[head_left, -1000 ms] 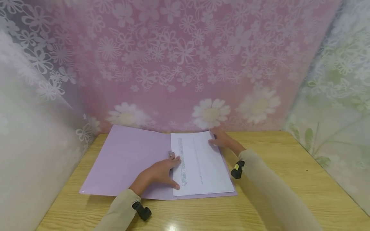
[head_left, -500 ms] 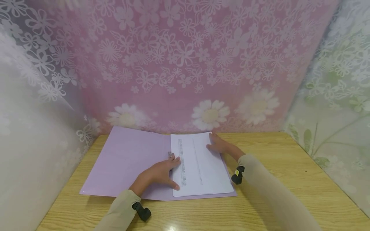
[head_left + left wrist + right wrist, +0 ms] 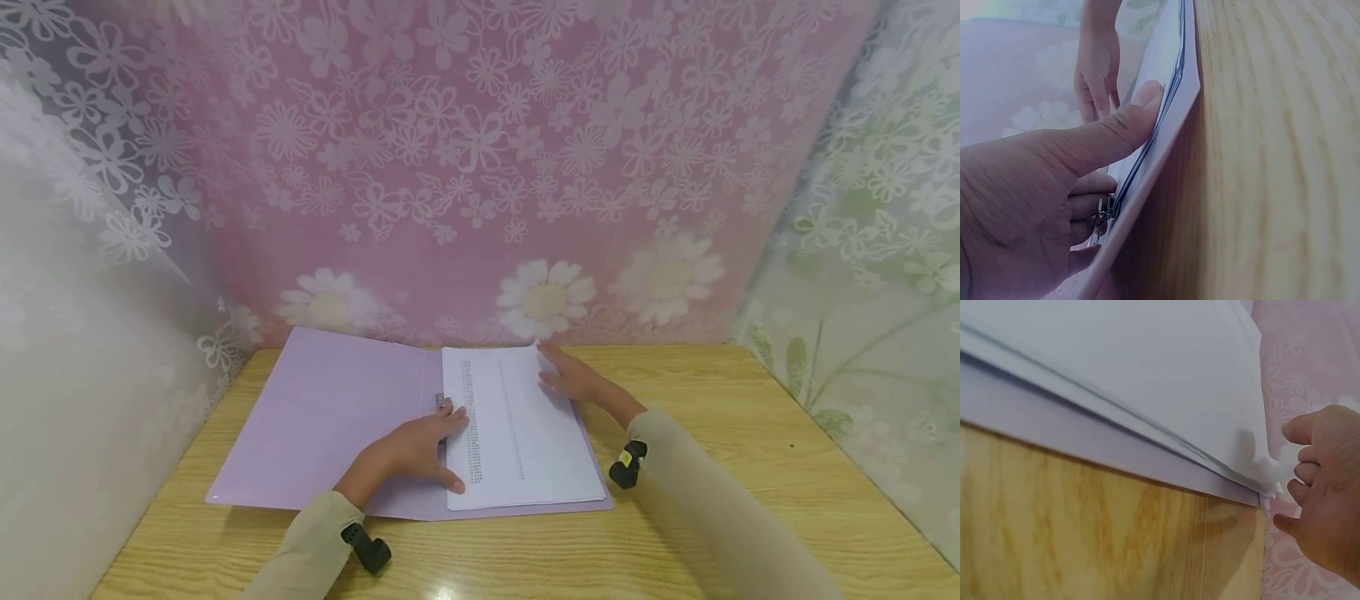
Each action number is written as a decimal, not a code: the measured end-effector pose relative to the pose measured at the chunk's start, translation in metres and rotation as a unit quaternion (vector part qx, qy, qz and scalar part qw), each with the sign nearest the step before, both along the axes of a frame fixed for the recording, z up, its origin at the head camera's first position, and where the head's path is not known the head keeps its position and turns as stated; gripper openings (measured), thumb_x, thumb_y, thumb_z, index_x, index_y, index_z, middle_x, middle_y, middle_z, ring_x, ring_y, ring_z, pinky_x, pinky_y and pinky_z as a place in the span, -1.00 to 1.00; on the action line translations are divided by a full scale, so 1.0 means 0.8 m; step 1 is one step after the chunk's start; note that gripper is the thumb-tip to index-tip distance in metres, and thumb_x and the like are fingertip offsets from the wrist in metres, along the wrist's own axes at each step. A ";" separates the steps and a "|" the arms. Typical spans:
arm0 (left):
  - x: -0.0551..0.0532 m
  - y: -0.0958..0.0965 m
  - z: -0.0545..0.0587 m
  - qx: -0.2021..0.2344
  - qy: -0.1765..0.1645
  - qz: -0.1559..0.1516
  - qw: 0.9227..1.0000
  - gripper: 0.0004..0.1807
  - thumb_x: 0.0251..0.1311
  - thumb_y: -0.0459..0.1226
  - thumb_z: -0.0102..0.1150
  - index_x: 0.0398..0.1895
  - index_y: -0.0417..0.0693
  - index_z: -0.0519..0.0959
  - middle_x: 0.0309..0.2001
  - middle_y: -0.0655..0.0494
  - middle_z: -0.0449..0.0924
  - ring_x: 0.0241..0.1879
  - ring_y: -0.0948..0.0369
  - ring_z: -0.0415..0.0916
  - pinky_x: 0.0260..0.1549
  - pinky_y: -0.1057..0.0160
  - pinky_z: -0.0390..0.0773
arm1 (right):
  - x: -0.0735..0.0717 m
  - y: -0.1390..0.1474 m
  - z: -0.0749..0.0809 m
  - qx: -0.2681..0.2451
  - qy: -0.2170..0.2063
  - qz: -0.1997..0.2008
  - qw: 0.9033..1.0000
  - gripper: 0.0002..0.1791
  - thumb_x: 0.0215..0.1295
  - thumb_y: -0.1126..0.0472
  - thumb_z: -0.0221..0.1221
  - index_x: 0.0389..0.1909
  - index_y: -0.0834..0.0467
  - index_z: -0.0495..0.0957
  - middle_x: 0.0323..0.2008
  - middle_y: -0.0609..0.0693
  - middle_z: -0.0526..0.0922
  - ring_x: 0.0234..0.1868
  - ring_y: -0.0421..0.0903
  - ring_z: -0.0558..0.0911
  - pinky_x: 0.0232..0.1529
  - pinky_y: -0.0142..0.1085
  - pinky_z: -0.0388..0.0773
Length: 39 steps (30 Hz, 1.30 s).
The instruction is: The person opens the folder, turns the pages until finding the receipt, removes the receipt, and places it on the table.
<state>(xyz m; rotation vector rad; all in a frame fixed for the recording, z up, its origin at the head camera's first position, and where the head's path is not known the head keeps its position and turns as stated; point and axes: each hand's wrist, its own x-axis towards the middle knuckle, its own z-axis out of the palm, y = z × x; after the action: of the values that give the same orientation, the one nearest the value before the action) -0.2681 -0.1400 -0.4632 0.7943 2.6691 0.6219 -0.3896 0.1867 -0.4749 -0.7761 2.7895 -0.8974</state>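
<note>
A lilac folder (image 3: 330, 408) lies spread out on the table, with a stack of printed white sheets (image 3: 532, 433) on its right side. My left hand (image 3: 416, 446) rests at the stack's left edge, thumb on the paper and fingers stretched beside a metal clip (image 3: 1107, 211) at the folder's spine. At the far right corner of the stack is my right hand (image 3: 573, 375). Its fingers (image 3: 1307, 472) touch the top sheet's corner, which bends upward, while the thumb stands apart from them.
The wooden table (image 3: 690, 392) carries the folder close to its far edge. A flower-patterned pink curtain (image 3: 450, 217) hangs right behind, and pale curtains (image 3: 885, 333) enclose both sides. A dark camera is strapped to each wrist.
My right hand first draws slightly inward and then shifts a little right, while the far right paper corner curls up and leftward. The left hand and folder stay in place.
</note>
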 end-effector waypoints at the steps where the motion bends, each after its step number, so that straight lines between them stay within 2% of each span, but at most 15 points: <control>1: 0.000 0.000 0.000 0.000 0.000 0.000 1.000 0.19 -0.12 0.09 0.62 0.57 -0.13 0.22 0.63 0.03 0.05 0.64 -0.02 -0.09 0.53 -0.11 0.13 | 0.001 0.000 0.000 -0.005 0.007 -0.001 1.000 -0.31 0.58 0.25 -0.02 0.57 0.41 -0.03 0.59 0.39 -0.04 0.60 0.36 -0.01 0.57 0.20 -0.03; 7: 0.001 0.001 0.000 0.004 -0.005 0.001 1.000 0.19 -0.13 0.08 0.63 0.57 -0.12 0.23 0.63 0.03 0.05 0.64 -0.02 -0.08 0.53 -0.13 0.14 | 0.010 0.004 -0.001 -0.059 0.026 -0.013 0.998 -0.38 0.57 0.28 0.00 0.55 0.37 0.11 0.53 0.37 0.16 0.49 0.40 0.26 0.44 0.24 0.26; 12: -0.001 0.001 -0.001 -0.004 -0.002 0.000 1.000 0.20 -0.12 0.11 0.61 0.58 -0.09 0.21 0.63 0.05 0.03 0.64 0.00 -0.08 0.53 -0.11 0.15 | 0.018 0.012 -0.002 -0.129 0.011 -0.031 0.991 -0.38 0.57 0.28 0.02 0.52 0.43 0.11 0.49 0.44 0.20 0.43 0.42 0.34 0.37 0.22 0.36; 17: -0.001 0.001 -0.001 -0.006 0.000 -0.003 1.000 0.19 -0.12 0.10 0.62 0.58 -0.09 0.22 0.63 0.05 0.04 0.64 0.00 -0.07 0.53 -0.11 0.16 | 0.027 0.021 0.007 -0.193 -0.073 -0.029 0.978 -0.36 0.63 0.13 -0.03 0.55 0.38 0.10 0.53 0.40 0.16 0.45 0.39 0.34 0.33 0.19 0.44; 19: -0.002 0.001 -0.002 -0.006 0.002 -0.005 1.000 0.19 -0.13 0.10 0.62 0.57 -0.11 0.22 0.63 0.03 0.05 0.64 -0.01 -0.06 0.52 -0.12 0.16 | 0.031 0.024 0.011 -0.216 -0.119 -0.022 0.969 -0.34 0.64 0.07 -0.04 0.56 0.34 0.11 0.51 0.40 0.22 0.38 0.37 0.45 0.28 0.12 0.54; 22: -0.001 0.002 -0.002 -0.005 -0.001 -0.004 1.000 0.20 -0.12 0.10 0.62 0.57 -0.10 0.22 0.63 0.04 0.04 0.64 0.00 -0.07 0.53 -0.11 0.15 | 0.034 0.027 0.016 -0.241 -0.168 -0.012 0.956 -0.34 0.64 0.01 -0.05 0.56 0.30 0.14 0.43 0.40 0.35 0.21 0.22 0.64 0.16 -0.04 0.65; 25: -0.001 0.002 -0.002 0.003 -0.004 -0.002 1.000 0.20 -0.13 0.09 0.63 0.57 -0.11 0.22 0.63 0.03 0.04 0.64 -0.02 -0.07 0.53 -0.12 0.14 | 0.036 0.028 0.020 -0.266 -0.208 0.012 0.941 -0.33 0.63 -0.01 -0.05 0.57 0.27 0.12 0.39 0.39 0.41 0.09 0.06 0.72 0.08 -0.15 0.69; 27: -0.002 0.001 -0.003 0.004 -0.005 -0.001 1.000 0.20 -0.13 0.09 0.63 0.57 -0.11 0.22 0.63 0.03 0.04 0.64 -0.01 -0.08 0.53 -0.11 0.14 | 0.038 0.027 0.023 -0.269 -0.222 0.029 0.937 -0.32 0.62 0.00 -0.03 0.59 0.22 0.10 0.39 0.35 0.43 0.07 -0.01 0.73 0.06 -0.18 0.69; 29: -0.002 0.001 -0.005 0.004 -0.003 0.000 1.000 0.20 -0.13 0.09 0.63 0.57 -0.11 0.22 0.63 0.03 0.04 0.64 -0.01 -0.08 0.53 -0.11 0.14 | 0.041 0.024 0.026 -0.261 -0.224 0.052 0.937 -0.32 0.60 0.05 0.02 0.61 0.15 0.08 0.40 0.31 0.44 0.12 -0.03 0.71 0.07 -0.18 0.68; 31: -0.003 0.000 -0.005 0.003 -0.002 0.000 1.000 0.21 -0.14 0.10 0.63 0.58 -0.11 0.21 0.63 0.04 0.03 0.64 -0.01 -0.08 0.54 -0.10 0.14 | 0.044 0.020 0.029 -0.245 -0.211 0.083 0.943 -0.28 0.56 0.13 0.08 0.63 0.11 0.05 0.44 0.30 0.40 0.25 0.02 0.64 0.10 -0.20 0.66; 35: -0.003 -0.001 -0.005 0.001 -0.001 0.001 1.000 0.22 -0.14 0.12 0.62 0.58 -0.11 0.20 0.64 0.03 0.02 0.64 -0.01 -0.09 0.54 -0.10 0.14 | 0.048 0.009 0.032 -0.227 -0.197 0.140 0.943 -0.14 0.45 0.27 0.19 0.65 0.00 -0.03 0.53 0.31 0.24 0.45 0.22 0.43 0.20 -0.25 0.60; 39: -0.003 -0.002 -0.005 -0.002 -0.003 0.003 1.000 0.22 -0.14 0.12 0.62 0.58 -0.09 0.20 0.64 0.04 0.02 0.64 0.00 -0.09 0.53 -0.11 0.14 | 0.050 -0.002 0.031 -0.224 -0.223 0.172 0.933 0.02 0.34 0.32 0.27 0.66 -0.16 -0.10 0.60 0.25 0.07 0.49 0.33 0.32 0.25 -0.17 0.58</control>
<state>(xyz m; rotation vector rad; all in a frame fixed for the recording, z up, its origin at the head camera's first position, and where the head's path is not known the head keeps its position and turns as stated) -0.2702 -0.1413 -0.4669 0.7830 2.6682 0.6198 -0.3498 0.1850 -0.4497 -0.9338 2.0009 -1.4401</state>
